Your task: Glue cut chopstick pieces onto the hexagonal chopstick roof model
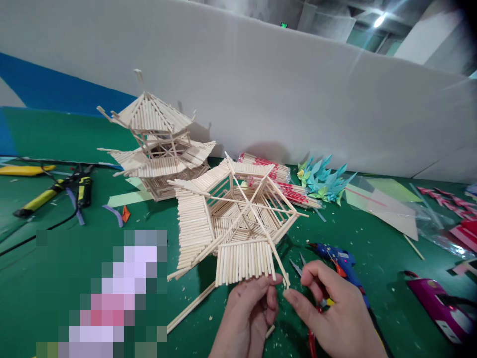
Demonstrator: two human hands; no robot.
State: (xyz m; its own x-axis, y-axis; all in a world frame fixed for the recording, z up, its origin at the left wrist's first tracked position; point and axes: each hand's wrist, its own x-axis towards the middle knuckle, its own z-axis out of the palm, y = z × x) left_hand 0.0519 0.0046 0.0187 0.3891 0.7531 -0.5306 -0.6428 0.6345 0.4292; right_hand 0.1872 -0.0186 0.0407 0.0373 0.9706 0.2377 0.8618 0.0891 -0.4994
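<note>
A half-built pagoda model of thin wooden sticks (pixel 244 251) stands before me, its top an open frame of crossing sticks with roof panels on several sides. My left hand (pixel 249 308) is at the lower edge of the front panel, fingers curled against the stick ends near its right corner. Just right of it is my right hand (pixel 335 303), thumb and forefinger apart. Its thumb tip is close to, perhaps touching, the end of a ridge stick (pixel 279 261) that juts toward me. Small pieces sit on that end. Beneath my right hand are red-handled pliers (pixel 311 340), partly hidden.
Behind left stands a finished-looking stick pagoda (pixel 156 144). A blue glue gun (pixel 341 256) lies to the right, near a purple device (pixel 441 308). Bundled sticks in wrappers (pixel 286 191), blue paper folds (pixel 324 179), yellow-handled pliers (pixel 85 189) and loose sticks (pixel 192 308) lie around.
</note>
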